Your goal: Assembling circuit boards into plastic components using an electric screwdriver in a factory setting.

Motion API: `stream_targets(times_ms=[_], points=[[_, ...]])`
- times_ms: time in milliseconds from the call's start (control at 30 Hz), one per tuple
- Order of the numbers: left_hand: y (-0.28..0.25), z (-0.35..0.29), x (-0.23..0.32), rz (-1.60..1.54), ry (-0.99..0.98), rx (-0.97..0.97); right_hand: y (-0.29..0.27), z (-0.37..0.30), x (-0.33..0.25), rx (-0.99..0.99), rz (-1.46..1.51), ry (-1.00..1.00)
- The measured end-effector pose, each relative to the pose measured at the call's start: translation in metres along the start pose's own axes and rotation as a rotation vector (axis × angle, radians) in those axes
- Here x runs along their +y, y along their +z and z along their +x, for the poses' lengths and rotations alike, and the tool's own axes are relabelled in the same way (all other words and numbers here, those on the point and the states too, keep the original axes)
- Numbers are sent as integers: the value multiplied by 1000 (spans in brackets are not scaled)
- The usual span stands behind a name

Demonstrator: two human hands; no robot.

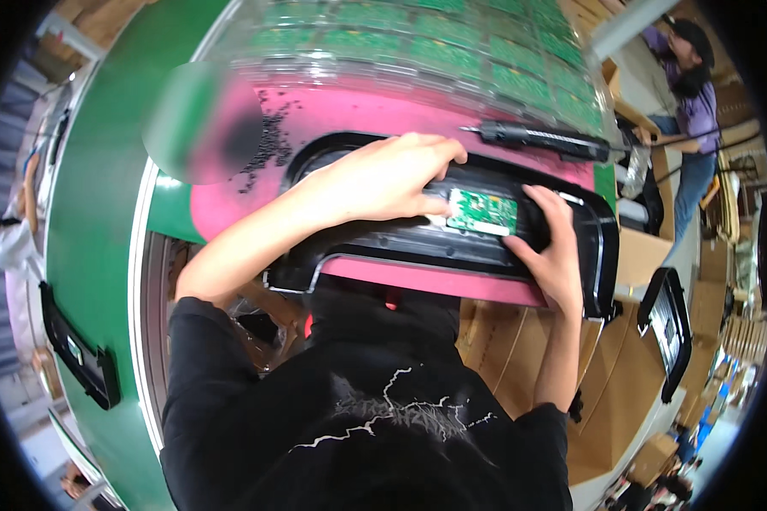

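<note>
A long black plastic housing (439, 247) with a raised rim lies in front of me on a pink mat. Inside its recess, a small green circuit board (483, 212) rests flat near the middle. My left hand (392, 180) reaches over the housing from the left, its thumb at the board's left edge and its bent fingers apart from the thumb, towards the far rim. At the board's right end is my right hand (557, 247), thumb near the lower right corner and fingers spread above it. Both hands look open, though some left fingertips are hidden.
Beyond the housing lie a black electric screwdriver (541, 136) and clear trays of green boards (418, 43). Small black screws (268, 140) are scattered on the pink mat (358, 106), beside a blurred round dish (200, 123). Another black housing (78, 349) lies left; a person (690, 94) stands far right.
</note>
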State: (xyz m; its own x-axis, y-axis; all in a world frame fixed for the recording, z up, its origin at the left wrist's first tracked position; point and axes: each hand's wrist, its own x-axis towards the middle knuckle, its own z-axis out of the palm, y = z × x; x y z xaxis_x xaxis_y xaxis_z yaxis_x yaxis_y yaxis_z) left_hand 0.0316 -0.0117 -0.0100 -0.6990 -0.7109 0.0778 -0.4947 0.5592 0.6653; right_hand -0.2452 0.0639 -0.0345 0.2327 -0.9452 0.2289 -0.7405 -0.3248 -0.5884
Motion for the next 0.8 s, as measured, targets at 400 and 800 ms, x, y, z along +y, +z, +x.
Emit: stream_targets(times_ms=[400, 800], points=[[-64, -100, -115, 657, -399, 318, -74, 52, 82, 241, 52, 317], [-63, -97, -118, 552, -366, 509, 19, 134, -11, 958, 635, -240]])
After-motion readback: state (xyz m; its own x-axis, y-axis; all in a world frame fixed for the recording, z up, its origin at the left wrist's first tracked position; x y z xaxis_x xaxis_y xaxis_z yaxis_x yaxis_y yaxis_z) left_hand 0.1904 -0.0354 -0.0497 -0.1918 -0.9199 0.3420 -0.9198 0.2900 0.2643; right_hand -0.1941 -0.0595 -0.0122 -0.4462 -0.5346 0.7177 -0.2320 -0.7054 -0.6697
